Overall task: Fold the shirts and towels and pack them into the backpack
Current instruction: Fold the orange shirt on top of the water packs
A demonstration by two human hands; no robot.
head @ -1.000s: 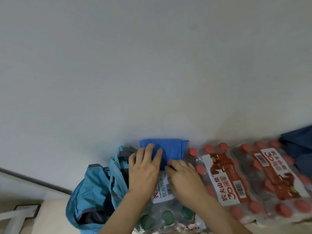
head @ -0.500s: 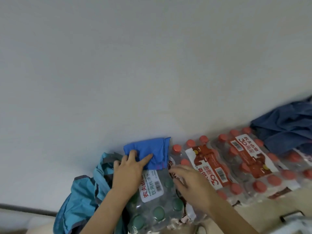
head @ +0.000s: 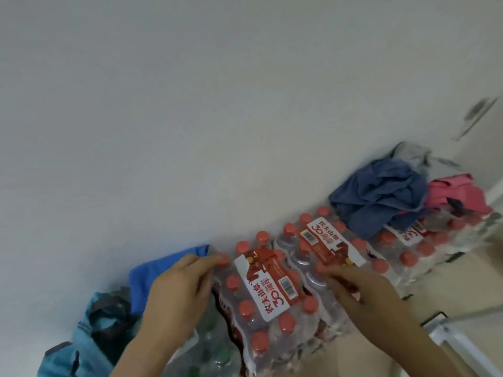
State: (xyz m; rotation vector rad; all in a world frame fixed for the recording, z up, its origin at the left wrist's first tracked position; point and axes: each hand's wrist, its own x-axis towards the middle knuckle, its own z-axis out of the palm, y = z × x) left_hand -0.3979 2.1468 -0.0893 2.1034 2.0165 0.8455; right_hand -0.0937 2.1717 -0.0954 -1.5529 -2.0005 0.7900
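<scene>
Touching blue cloth (head: 152, 276): left hand (head: 177, 292), fingers together | right hand (head: 364, 295), fingers relaxed, empty

A folded bright blue cloth (head: 147, 276) lies against the white wall (head: 190, 104), just above the open teal fabric backpack (head: 81, 346). The left hand (head: 177, 292) rests on this cloth with its fingers stretched out. The right hand (head: 364, 292) is on the shrink-wrapped packs of red-capped water bottles (head: 272, 289), fingers loosely bent. Further right, a crumpled dark blue garment (head: 381, 197), a pink garment (head: 457, 194) and a grey one (head: 411, 153) are heaped on the packs.
</scene>
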